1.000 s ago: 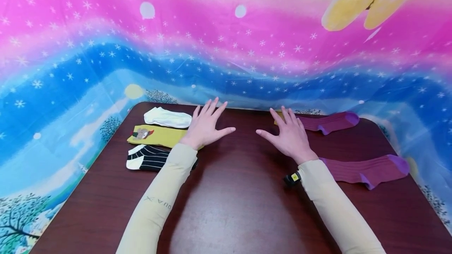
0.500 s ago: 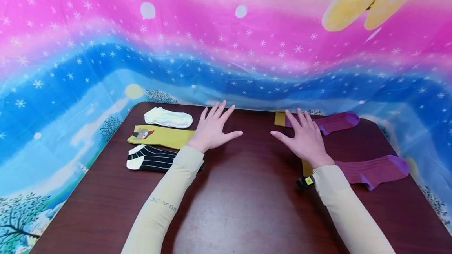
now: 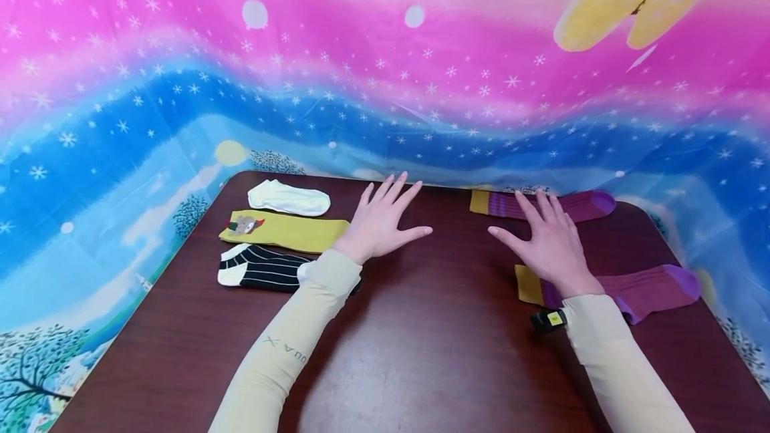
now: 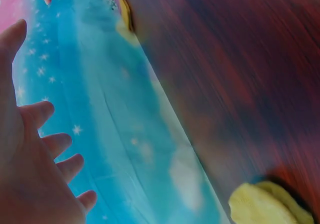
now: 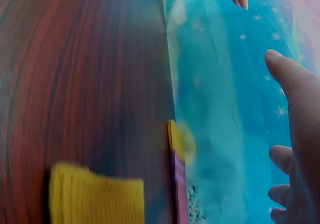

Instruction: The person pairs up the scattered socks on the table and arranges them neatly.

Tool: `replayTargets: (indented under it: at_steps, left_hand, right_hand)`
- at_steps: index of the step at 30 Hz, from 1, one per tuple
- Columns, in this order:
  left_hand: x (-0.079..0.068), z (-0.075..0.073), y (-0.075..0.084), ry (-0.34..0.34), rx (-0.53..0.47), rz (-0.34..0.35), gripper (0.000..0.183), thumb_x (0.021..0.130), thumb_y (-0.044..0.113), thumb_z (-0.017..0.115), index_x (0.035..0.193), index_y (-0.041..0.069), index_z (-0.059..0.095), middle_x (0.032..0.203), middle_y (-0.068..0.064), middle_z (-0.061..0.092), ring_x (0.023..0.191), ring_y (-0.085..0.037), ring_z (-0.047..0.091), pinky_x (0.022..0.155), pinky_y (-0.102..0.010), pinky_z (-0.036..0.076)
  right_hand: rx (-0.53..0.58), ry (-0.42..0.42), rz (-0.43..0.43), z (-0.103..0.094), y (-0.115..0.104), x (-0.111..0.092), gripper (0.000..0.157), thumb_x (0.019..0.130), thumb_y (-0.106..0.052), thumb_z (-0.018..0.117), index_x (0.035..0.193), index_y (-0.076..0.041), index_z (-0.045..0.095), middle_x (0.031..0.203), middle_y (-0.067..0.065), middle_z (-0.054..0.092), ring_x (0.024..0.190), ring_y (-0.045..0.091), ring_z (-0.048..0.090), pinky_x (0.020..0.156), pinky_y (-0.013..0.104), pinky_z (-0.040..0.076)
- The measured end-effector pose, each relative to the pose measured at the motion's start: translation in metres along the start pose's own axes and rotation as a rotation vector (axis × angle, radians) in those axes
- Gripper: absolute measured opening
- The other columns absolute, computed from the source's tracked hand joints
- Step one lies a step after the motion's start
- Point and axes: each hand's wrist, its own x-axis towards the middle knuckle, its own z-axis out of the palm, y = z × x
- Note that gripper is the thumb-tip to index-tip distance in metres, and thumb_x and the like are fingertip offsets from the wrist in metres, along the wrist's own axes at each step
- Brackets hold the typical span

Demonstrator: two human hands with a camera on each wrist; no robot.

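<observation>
Both hands hover above the table with fingers spread, holding nothing. My left hand [image 3: 380,222] is just right of a yellow sock [image 3: 295,231] with an animal face on it. Beside that lie a white ankle sock [image 3: 289,198] and a black-and-white striped sock [image 3: 267,268], partly hidden by the left sleeve. My right hand [image 3: 552,242] is between two purple ribbed socks with mustard cuffs. The far purple sock [image 3: 580,206] lies along the back edge; the near purple sock [image 3: 652,287] is partly covered by the wrist. In the right wrist view, a mustard cuff [image 5: 97,199] shows below the hand.
The dark brown wooden table [image 3: 409,353] has rounded back corners. A printed pink and blue cloth [image 3: 373,85] hangs right behind and around it. A small black device [image 3: 547,320] is strapped at the right wrist.
Both hands have drifted to the right, still spread. More of the yellow sock and of the purple socks' mustard cuffs now shows. The socks stay where they were.
</observation>
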Motion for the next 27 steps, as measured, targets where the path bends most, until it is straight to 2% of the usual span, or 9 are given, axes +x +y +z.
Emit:
replayTargets:
  at_steps: [14, 19, 22, 27]
  left_hand:
    - [0.010, 0.014, 0.036, 0.011, 0.039, 0.133, 0.092, 0.091, 0.083, 0.038, 0.164, 0.031, 0.019, 0.170, 0.000, 0.011, 0.154, -0.025, 0.012, 0.120, -0.051, 0.006]
    - [0.012, 0.018, 0.050, 0.007, 0.064, 0.171, 0.095, 0.089, 0.085, 0.039, 0.164, 0.031, 0.018, 0.169, 0.000, 0.014, 0.153, -0.024, 0.015, 0.120, -0.051, 0.009]
    - [0.014, 0.019, 0.058, -0.011, 0.071, 0.181, 0.097, 0.088, 0.086, 0.039, 0.164, 0.031, 0.017, 0.170, 0.001, 0.012, 0.153, -0.022, 0.013, 0.120, -0.049, 0.007]
    - [0.013, 0.021, 0.074, -0.036, 0.055, 0.230, 0.098, 0.087, 0.085, 0.042, 0.164, 0.030, 0.020, 0.169, 0.000, 0.014, 0.153, -0.022, 0.015, 0.120, -0.050, 0.012]
  right_hand:
    - [-0.012, 0.019, 0.047, -0.023, 0.032, -0.014, 0.095, 0.094, -0.069, 0.054, 0.164, -0.014, 0.020, 0.164, 0.029, 0.008, 0.150, 0.049, 0.000, 0.106, 0.078, 0.010]
    - [-0.009, 0.022, 0.087, -0.031, 0.044, -0.020, 0.095, 0.095, -0.068, 0.053, 0.163, -0.010, 0.019, 0.163, 0.032, 0.009, 0.149, 0.050, 0.000, 0.104, 0.079, 0.012]
    - [-0.005, 0.024, 0.108, -0.035, 0.052, -0.024, 0.095, 0.096, -0.066, 0.052, 0.163, -0.008, 0.018, 0.162, 0.033, 0.009, 0.149, 0.051, -0.001, 0.105, 0.079, 0.011]
    - [0.000, 0.020, 0.129, -0.041, 0.066, -0.030, 0.093, 0.098, -0.064, 0.050, 0.162, -0.004, 0.019, 0.160, 0.037, 0.012, 0.147, 0.054, 0.005, 0.103, 0.079, 0.013]
